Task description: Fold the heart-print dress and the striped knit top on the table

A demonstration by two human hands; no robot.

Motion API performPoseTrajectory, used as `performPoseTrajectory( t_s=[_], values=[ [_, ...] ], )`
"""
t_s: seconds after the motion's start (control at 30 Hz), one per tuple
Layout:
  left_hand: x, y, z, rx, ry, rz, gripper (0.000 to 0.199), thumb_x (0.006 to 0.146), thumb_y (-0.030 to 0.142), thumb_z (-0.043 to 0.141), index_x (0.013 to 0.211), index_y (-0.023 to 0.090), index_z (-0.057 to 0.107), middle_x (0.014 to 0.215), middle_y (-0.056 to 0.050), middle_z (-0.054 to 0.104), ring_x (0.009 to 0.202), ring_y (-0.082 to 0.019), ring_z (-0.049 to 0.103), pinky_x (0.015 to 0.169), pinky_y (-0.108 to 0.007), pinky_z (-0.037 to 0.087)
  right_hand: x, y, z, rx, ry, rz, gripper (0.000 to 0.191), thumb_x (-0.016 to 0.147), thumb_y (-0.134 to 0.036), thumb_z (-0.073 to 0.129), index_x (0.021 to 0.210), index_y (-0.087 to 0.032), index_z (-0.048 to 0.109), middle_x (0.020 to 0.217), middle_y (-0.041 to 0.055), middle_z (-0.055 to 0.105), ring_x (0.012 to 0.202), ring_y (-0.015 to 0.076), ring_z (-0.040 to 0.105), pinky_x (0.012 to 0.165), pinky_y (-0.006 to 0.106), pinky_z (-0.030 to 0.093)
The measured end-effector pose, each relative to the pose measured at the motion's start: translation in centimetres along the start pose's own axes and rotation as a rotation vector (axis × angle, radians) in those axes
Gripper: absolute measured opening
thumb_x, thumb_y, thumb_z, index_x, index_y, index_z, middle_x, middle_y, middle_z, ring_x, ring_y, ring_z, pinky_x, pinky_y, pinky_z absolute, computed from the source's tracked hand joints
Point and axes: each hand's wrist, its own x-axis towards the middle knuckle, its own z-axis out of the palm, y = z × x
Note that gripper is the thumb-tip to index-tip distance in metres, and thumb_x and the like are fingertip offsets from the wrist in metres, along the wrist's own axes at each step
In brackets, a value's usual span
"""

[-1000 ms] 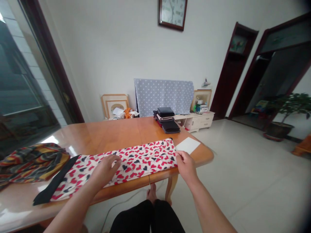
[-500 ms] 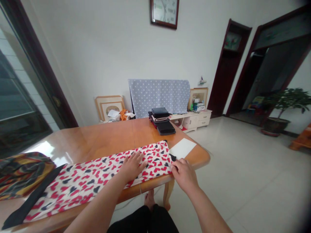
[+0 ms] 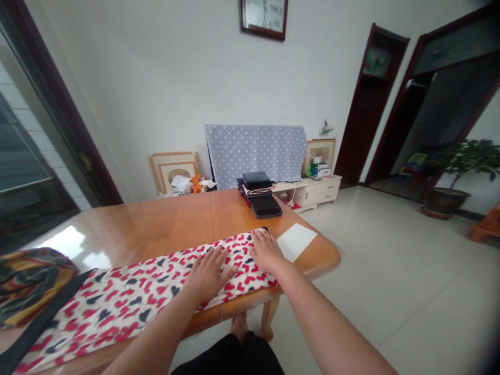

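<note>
Long, narrow heart-print trousers (image 3: 133,294), cream with red and dark hearts and a dark waistband at the left end, lie flattened along the near edge of the wooden table (image 3: 156,221). My left hand (image 3: 211,273) rests flat on the fabric right of its middle, fingers spread. Near the right end of the cloth, my right hand (image 3: 267,250) also lies flat on it with the fingers stretched out. Neither hand grips anything. To the left, a crumpled striped cloth (image 3: 35,284) in yellow, red and dark tones lies beside the waistband.
A stack of folded clothes (image 3: 258,190) stands at the table's far right. A white sheet (image 3: 297,240) lies near the right corner. Behind are a polka-dot cover (image 3: 255,151), a white cabinet (image 3: 320,192) and framed pictures (image 3: 175,169). A potted plant (image 3: 449,198) stands at right.
My right hand has left the cloth's near right corner, where its fingers were curled, and now lies flat farther up on the fabric. My left hand stays in nearly the same spot.
</note>
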Motion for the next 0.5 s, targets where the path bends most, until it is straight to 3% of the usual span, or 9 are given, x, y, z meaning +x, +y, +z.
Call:
performPoseTrajectory(
  t_s=[0.1,0.17,0.3,0.4,0.5],
  values=[
    [-0.1,0.1,-0.1,-0.004,-0.012,-0.007,0.082,0.093,0.078,0.027,0.156,0.027,0.041,0.166,-0.006,0.029,0.155,-0.032,0.02,0.124,-0.058,0.016,1.4,1.0,1.0,-0.046,-0.14,0.07,0.058,0.102,-0.036,0.037,0.157,-0.018,0.036,0.166,0.0127,0.029,0.154,0.0281,0.019,0.122,0.057,0.007],
    [-0.1,0.2,-0.3,-0.013,-0.017,-0.006,0.082,0.093,0.078,0.026,0.157,0.028,0.04,0.166,-0.006,0.029,0.155,-0.032,0.02,0.124,-0.057,0.016,1.7,1.9,1.1,-0.031,-0.129,0.064,0.056,0.101,-0.033,0.039,0.154,-0.018,0.04,0.165,0.0127,0.032,0.153,0.0283,0.022,0.122,0.057,0.011],
    [-0.2,0.3,-0.4,-0.021,-0.015,-0.006,0.081,0.093,0.078,0.028,0.157,0.029,0.038,0.167,-0.006,0.028,0.155,-0.031,0.02,0.124,-0.057,0.016,1.0,3.9,0.0,0.147,0.097,0.038,0.046,0.1,-0.032,0.038,0.137,-0.017,0.06,0.147,0.0142,0.056,0.137,0.0258,0.048,0.113,0.039,0.034],
    [-0.1,0.4,-0.4,-0.016,-0.007,-0.008,0.081,0.094,0.077,0.027,0.157,0.028,0.039,0.166,-0.006,0.029,0.155,-0.031,0.02,0.124,-0.056,0.016,-0.7,5.9,-0.8,0.322,0.358,0.187,0.042,0.101,-0.034,0.035,0.122,-0.02,0.068,0.124,0.0105,0.071,0.114,0.0228,0.063,0.098,0.032,0.044],
    [-0.1,0.4,-0.5,-0.02,-0.02,-0.01,0.081,0.093,0.077,0.026,0.157,0.029,0.039,0.167,-0.006,0.029,0.156,-0.031,0.019,0.123,-0.055,0.016,-2.9,7.8,-0.9,0.414,0.488,0.325,0.038,0.098,-0.036,0.039,0.11,-0.021,0.072,0.108,0.008,0.075,0.099,0.0226,0.066,0.085,0.03,0.046]
  ],
)
